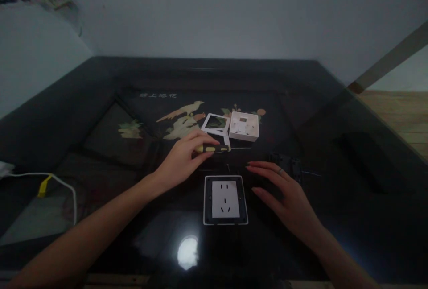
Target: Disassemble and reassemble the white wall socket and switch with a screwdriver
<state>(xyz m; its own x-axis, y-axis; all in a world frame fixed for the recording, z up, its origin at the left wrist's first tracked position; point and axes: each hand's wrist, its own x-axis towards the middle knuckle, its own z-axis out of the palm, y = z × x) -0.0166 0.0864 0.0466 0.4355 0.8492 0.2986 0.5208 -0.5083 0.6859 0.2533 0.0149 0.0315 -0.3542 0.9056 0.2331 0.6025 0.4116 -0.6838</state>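
Note:
My left hand (189,153) is closed around the yellow and black handle of a screwdriver (217,148), whose thin shaft points right, low over the table. Below it lies a wall socket (225,200), its white slotted face set in a black frame with a white rim. My right hand (279,191) is just right of the socket, fingers apart and holding nothing. A small screw (228,167) is near the socket's top edge. Beyond the screwdriver are a white cover frame (204,125) and a white back box (245,136). A dark part (286,164) sits partly behind my right hand.
The glossy black table (150,244) has an inlaid bird picture and reflects a light. A white cable (72,191) with a yellow tag (44,185) lies at the left. A pale wall (214,17) rises behind, with sockets at the upper corners.

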